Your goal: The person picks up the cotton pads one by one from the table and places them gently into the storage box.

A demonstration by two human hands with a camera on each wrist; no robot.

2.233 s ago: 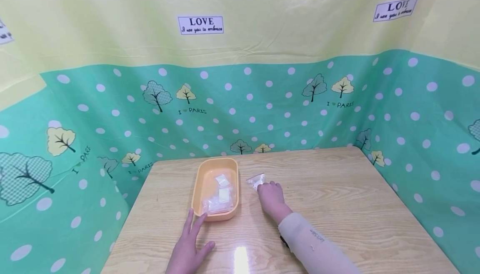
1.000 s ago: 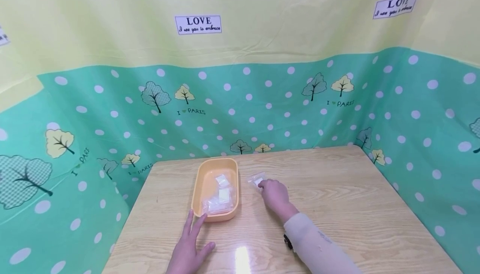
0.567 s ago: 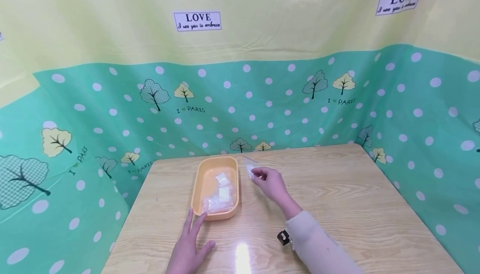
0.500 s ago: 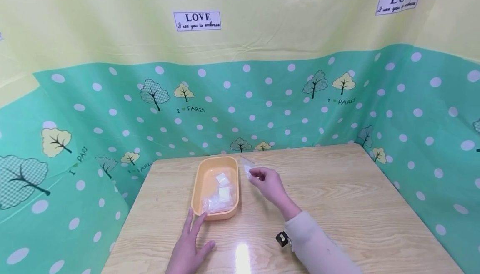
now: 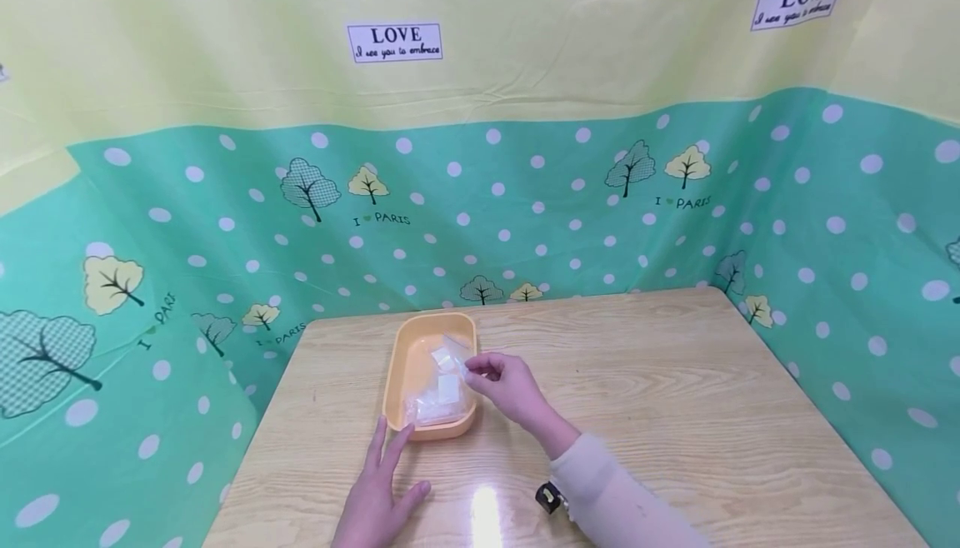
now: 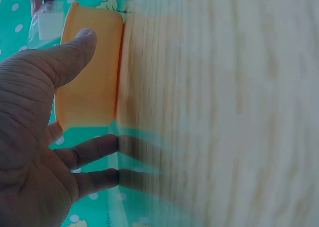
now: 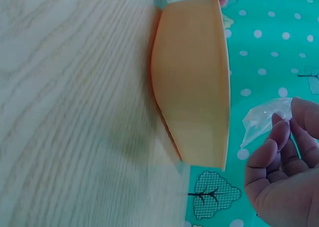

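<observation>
My right hand (image 5: 510,390) pinches a small clear plastic zip bag (image 7: 261,120) between thumb and fingertips. In the head view this hand reaches over the right rim of an orange oval tub (image 5: 409,369). A white piece (image 6: 50,27) shows inside the bag in the left wrist view. Within the tub lie several similar clear bags (image 5: 435,411) with white contents, heaped toward its near end. My left hand (image 5: 377,494) has its fingers spread and straight, the fingertips right at the tub's near left corner.
The tub stands on a light wood-grain table (image 5: 645,390), left of centre. A green and yellow printed curtain (image 5: 495,198) hangs behind the table and along both sides. A small black device (image 5: 548,497) sits at the right wrist by the sleeve.
My right hand picked up the bag from the table right of the tub and has moved left with it, over the tub's rim. The left hand stays in place.
</observation>
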